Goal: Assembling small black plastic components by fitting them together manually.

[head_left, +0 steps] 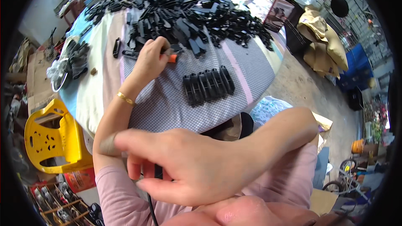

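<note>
My left hand [153,58], with a gold bracelet at the wrist, reaches over the patterned cloth on the table. Its fingers are closed at the near edge of a heap of black plastic pieces [184,29]. A small orange piece [172,58] shows right beside the fingertips; what they grip is mostly hidden. My right hand [184,165] is raised close to the camera, crossing in front of my left forearm. Its index finger, with a tan fingertip cover [109,144], and thumb are apart, while the other fingers curl inward. Several black pieces [208,86] stand in a neat row nearby.
Grey gloves [77,58] and a clear plastic bag [57,71] lie at the table's left edge. A yellow plastic chair [52,138] stands left. A propped phone or tablet [279,12] is at the far right, near brown sacks [324,42]. A black cable [151,211] hangs below.
</note>
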A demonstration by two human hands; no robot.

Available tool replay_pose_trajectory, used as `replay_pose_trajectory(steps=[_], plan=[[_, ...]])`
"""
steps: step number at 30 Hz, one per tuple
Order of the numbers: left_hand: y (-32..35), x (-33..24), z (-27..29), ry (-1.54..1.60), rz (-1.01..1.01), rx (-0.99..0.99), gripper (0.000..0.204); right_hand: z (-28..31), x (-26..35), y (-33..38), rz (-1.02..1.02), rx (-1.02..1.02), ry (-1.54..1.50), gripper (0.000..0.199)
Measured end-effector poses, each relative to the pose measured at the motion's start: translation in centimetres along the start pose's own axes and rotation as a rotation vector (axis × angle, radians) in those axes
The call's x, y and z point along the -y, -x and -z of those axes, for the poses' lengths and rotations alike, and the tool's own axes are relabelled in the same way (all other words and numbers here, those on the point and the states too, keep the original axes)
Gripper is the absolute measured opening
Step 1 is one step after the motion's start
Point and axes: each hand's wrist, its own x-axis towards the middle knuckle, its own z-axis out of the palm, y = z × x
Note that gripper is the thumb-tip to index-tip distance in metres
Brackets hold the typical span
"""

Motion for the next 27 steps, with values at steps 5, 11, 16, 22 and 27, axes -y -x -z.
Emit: replay_pose_trajectory(steps=[5,11,16,22,27], plan=[[0.3,0.2,-0.5,0.203,0.097,-0.113,0.037,5.0,-3.1,-0.4,0.210,-0.273,1.042,0.017],[-0.2,-0.7,0.3,1.244,0.500,0.063,0.040,19.6,-10.7,5.4,-0.364,-0.917,1.519,0.020],[0.5,0.2,0.9,1.520,0.512,0.153,0.033,21.4,-14.3,6.1,-0.394,-0.906,1.545,0.019],[0.1,-0.7,0.8,1.490,0.527,0.100,0.031,21.8,-14.0,5.2,-0.310,-0.981,1.426,0.017],[0.1,-0.8,0.6,0.678,0.260,0.054,0.038,19.2,-9.9,0.8,-0.005,-0.887,0.468,0.020]])
